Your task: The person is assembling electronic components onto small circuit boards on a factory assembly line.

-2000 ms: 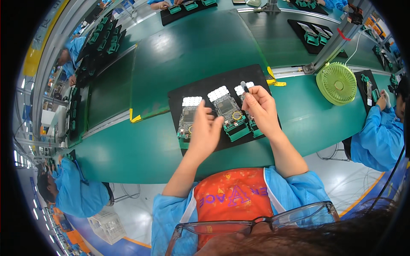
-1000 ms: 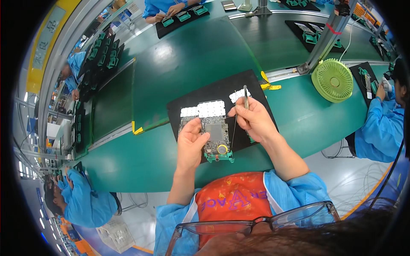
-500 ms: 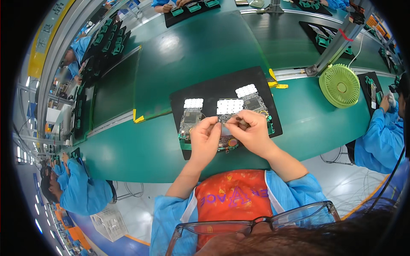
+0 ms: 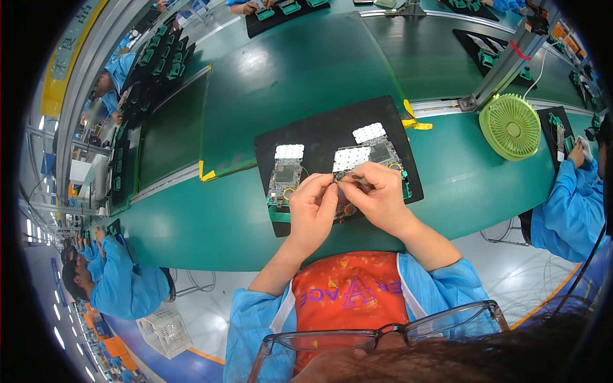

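Though partly hidden, white-topped board (image 4: 352, 157)

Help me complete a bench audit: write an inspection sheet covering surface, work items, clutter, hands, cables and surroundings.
Surface: green bench, with a black mat on it.
Work items: three boards with white tops; left board and right board on the mat, middle board partly hidden by the hands.
Clutter: green fan right of the mat; yellow tape by its upper right corner.
Hands: left hand and right hand have fingertips close together at the middle board; what they pinch is too small to tell.
Cables: white cord behind the fan.
Surroundings: co-workers in blue on both sides; white crate on the floor, lower left.
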Demonstrator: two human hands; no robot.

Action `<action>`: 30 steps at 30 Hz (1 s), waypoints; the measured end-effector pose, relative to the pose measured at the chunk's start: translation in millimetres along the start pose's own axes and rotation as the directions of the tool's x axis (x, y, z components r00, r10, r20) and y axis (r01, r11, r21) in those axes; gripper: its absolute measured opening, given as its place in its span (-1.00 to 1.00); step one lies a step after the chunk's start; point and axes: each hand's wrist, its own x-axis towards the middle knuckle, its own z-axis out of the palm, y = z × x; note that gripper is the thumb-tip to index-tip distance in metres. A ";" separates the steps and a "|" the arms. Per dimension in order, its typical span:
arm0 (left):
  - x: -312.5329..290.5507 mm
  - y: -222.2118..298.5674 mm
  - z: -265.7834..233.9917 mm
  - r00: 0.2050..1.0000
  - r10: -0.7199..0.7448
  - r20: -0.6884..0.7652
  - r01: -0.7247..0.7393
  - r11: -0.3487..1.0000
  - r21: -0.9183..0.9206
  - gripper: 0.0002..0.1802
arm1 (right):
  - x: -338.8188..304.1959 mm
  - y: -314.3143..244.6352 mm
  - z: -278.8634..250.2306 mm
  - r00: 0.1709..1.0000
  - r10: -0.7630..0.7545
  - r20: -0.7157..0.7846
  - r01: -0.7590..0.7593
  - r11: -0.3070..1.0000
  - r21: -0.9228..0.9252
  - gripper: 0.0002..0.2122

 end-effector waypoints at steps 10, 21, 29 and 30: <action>2.8 -0.1 -1.6 0.998 0.064 -0.002 -0.063 0.990 0.124 -0.90 | 2.5 -8.4 -3.3 1.000 -0.011 -0.005 0.011 0.999 -0.041 -0.94; 6.6 7.0 -11.1 0.996 -0.016 -0.083 0.028 0.990 0.136 -0.90 | 3.0 -11.1 -12.7 0.984 0.097 0.150 -0.065 0.976 -0.206 -0.79; 6.9 3.7 -9.8 0.998 -0.003 -0.057 0.013 0.985 0.172 -0.90 | 4.0 -6.9 -13.2 0.991 0.048 0.121 -0.014 0.963 -0.270 -0.79; 8.2 1.7 -9.2 0.997 0.057 -0.053 -0.046 0.982 0.185 -0.93 | 4.3 -7.7 -13.2 0.991 0.053 0.121 -0.018 0.962 -0.272 -0.79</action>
